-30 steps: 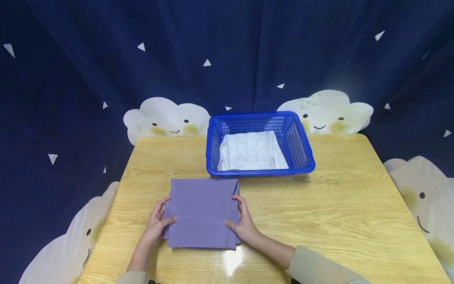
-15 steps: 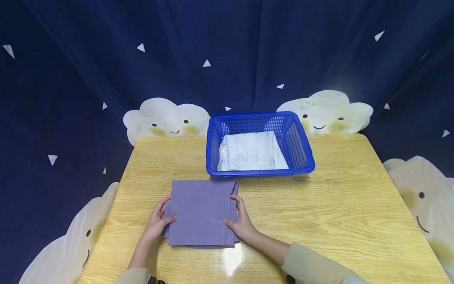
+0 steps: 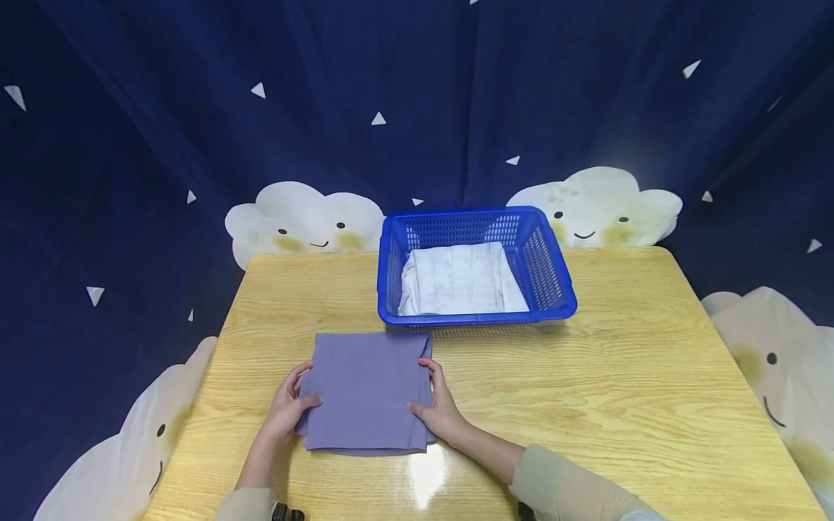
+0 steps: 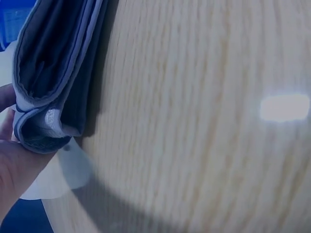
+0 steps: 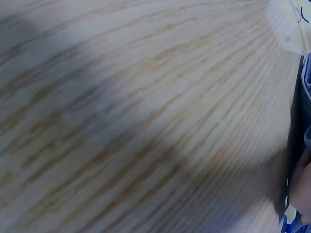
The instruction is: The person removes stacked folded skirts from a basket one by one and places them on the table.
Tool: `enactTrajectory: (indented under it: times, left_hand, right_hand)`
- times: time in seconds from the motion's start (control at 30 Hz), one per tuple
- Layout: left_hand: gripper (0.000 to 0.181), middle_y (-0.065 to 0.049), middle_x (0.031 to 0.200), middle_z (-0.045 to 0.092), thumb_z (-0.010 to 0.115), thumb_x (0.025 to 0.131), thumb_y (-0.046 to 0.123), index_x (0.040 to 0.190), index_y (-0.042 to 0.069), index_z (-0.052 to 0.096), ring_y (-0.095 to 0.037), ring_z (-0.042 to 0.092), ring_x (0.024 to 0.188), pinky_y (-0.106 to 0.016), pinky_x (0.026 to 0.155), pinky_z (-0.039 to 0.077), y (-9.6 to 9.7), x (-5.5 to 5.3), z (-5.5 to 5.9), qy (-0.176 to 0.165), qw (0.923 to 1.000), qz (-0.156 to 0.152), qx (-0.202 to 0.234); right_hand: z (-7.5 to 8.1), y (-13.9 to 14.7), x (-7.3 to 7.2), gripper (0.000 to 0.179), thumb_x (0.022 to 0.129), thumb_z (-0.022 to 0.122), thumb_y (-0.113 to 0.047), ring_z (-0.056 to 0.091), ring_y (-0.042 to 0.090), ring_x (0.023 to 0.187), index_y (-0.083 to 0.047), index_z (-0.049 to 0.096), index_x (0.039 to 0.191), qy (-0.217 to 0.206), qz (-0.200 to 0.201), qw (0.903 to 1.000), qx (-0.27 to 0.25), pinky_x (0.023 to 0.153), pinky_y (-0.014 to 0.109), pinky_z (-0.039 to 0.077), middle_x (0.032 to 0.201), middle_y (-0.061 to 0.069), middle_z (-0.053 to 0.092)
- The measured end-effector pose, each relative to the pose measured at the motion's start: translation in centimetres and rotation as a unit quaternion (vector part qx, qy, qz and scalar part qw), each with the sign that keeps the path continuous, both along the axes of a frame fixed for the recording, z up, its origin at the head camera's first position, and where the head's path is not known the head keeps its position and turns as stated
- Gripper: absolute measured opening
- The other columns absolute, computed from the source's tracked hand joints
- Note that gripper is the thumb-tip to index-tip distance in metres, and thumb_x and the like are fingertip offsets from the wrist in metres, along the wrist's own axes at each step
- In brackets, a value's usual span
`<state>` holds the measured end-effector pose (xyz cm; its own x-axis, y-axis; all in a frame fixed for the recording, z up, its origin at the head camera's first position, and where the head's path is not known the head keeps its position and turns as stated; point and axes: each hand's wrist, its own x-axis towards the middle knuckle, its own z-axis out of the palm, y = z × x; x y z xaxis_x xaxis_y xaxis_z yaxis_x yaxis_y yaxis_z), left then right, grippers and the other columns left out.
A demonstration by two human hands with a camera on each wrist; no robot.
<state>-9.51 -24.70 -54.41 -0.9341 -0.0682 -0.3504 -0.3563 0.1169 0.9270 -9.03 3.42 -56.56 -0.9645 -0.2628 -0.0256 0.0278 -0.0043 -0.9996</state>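
A folded purple cloth (image 3: 368, 394) lies flat over the table in front of the basket, with layered edges sticking out at its left and right sides. My left hand (image 3: 285, 409) grips its left side, thumb on top and fingers around the edge. On the opposite side my right hand (image 3: 445, 411) holds the right edge the same way. Seen from the left wrist, the thick fabric folds (image 4: 48, 82) show as stacked loops with stitched hems, raised over the wood. In the right wrist view only a sliver of the cloth (image 5: 306, 92) and part of the hand show at the right edge.
A blue plastic basket (image 3: 476, 318) stands at the back of the wooden table (image 3: 619, 391), just beyond the purple cloth. Inside it lies a folded white cloth (image 3: 459, 278). Behind the table hangs a dark blue curtain (image 3: 430, 94) with clouds and triangles.
My right hand has shifted slightly left with the right edge of the purple cloth, and the cloth looks a little narrower. The left hand keeps its grip almost in place.
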Motion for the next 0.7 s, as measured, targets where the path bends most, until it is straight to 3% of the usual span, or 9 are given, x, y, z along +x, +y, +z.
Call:
enactTrajectory:
  times: [0.2, 0.37, 0.53, 0.7]
  left_hand:
    - [0.071, -0.023, 0.123, 0.049, 0.058, 0.069, -0.016, 0.134, 0.006, 0.039, -0.019, 0.053, 0.099, -0.026, 0.076, 0.047, 0.2, -0.1, 0.0, 0.0, 0.9998, 0.01, -0.016]
    - [0.068, -0.028, 0.126, 0.045, 0.057, 0.07, -0.016, 0.133, 0.005, 0.039, -0.037, 0.046, 0.112, -0.034, 0.079, 0.046, 0.4, 0.0, 0.2, 0.012, 0.998, -0.006, -0.062]
    - [0.068, -0.031, 0.126, 0.043, 0.056, 0.069, -0.017, 0.132, 0.002, 0.039, -0.041, 0.045, 0.112, -0.037, 0.078, 0.047, 0.6, 0.1, 0.2, 0.027, 0.9961, -0.016, -0.083]
    - [0.069, -0.032, 0.126, 0.043, 0.057, 0.07, -0.017, 0.133, 0.001, 0.038, -0.041, 0.045, 0.112, -0.037, 0.079, 0.047, 0.5, 0.2, 0.1, 0.038, 0.9939, -0.022, -0.101]
  right_hand:
    - [-0.2, -0.2, -0.1, 0.077, 0.07, 0.062, 0.017, 0.047, 0.036, 0.108, -0.004, 0.025, 0.134, 0.001, -0.015, 0.9997, 0.018, 0.088, 0.04, 0.044, 0.129, 0.024, 0.037]
    - [-0.1, -0.2, -0.1, 0.076, 0.07, 0.064, 0.013, 0.048, 0.033, 0.107, -0.006, 0.027, 0.134, -0.001, -0.025, 0.9983, 0.053, 0.091, 0.043, 0.04, 0.126, 0.021, 0.041]
    - [0.0, -0.2, 0.0, 0.076, 0.071, 0.065, 0.013, 0.048, 0.033, 0.106, -0.007, 0.027, 0.134, -0.003, -0.027, 0.9974, 0.066, 0.09, 0.043, 0.041, 0.126, 0.021, 0.04]
    - [1.9, -0.1, 0.4, 0.074, 0.072, 0.064, 0.013, 0.046, 0.039, 0.109, 0.0, 0.026, 0.134, 0.007, -0.022, 0.9966, 0.079, 0.091, 0.05, 0.039, 0.128, 0.027, 0.038]
